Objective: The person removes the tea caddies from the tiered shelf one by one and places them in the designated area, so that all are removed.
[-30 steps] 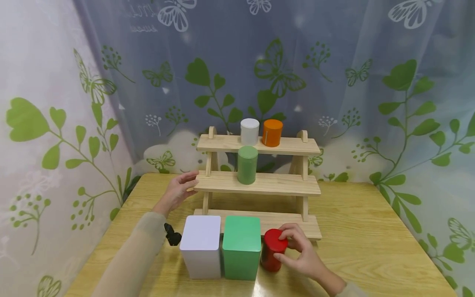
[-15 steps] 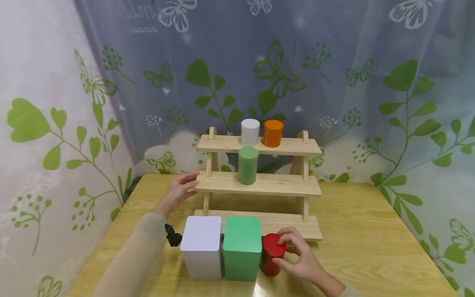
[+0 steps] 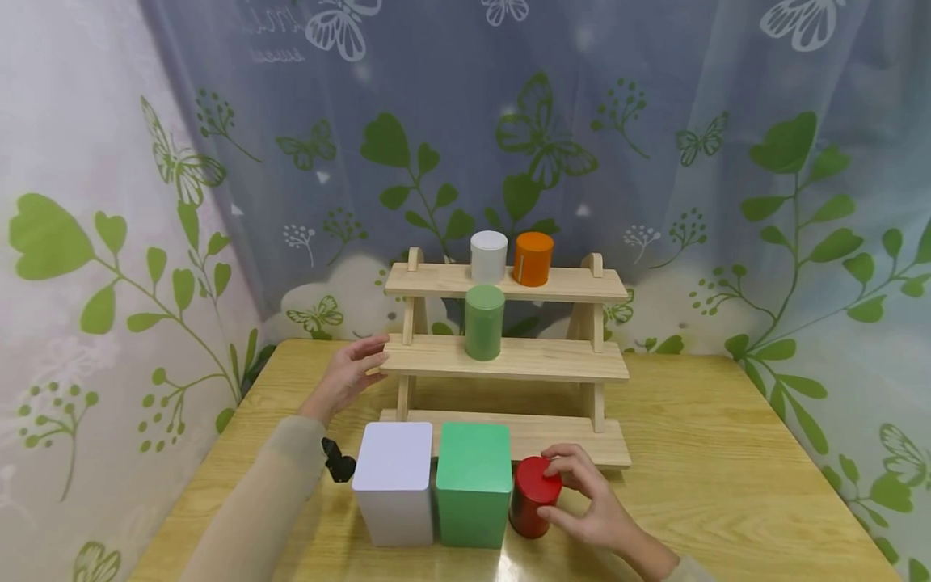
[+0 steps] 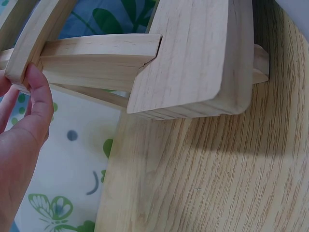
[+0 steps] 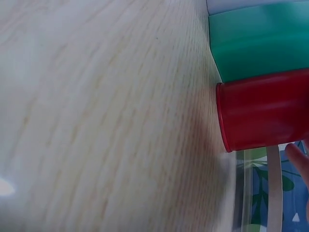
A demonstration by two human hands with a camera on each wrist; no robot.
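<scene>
In the head view my left hand [image 3: 347, 376] holds the left end of a three-tier wooden display stand [image 3: 545, 360]. The left wrist view has the fingers [image 4: 38, 99] at the end of one shelf board. A red cylindrical tin [image 3: 532, 505] stands upright on the table at the front right, and my right hand [image 3: 596, 509] grips it near its lid, with thumb and fingers on opposite sides. Just left of that tin is a green rectangular box [image 3: 474, 485], then a white one [image 3: 395, 489]. The right wrist view shows the red tin [image 5: 263, 111] close against the green box [image 5: 260, 43].
On the top shelf are a white tin [image 3: 489, 259] and an orange tin [image 3: 534, 260] side by side. A taller green tin [image 3: 484, 323] stands on the middle shelf. The wood-grain table [image 3: 698, 453] meets a leaf-and-butterfly patterned curtain [image 3: 655, 194] at the back and sides.
The red tin, in my right hand, has shifted slightly toward me beside the green box, then held nearly still. My left hand has stayed at the stand.
</scene>
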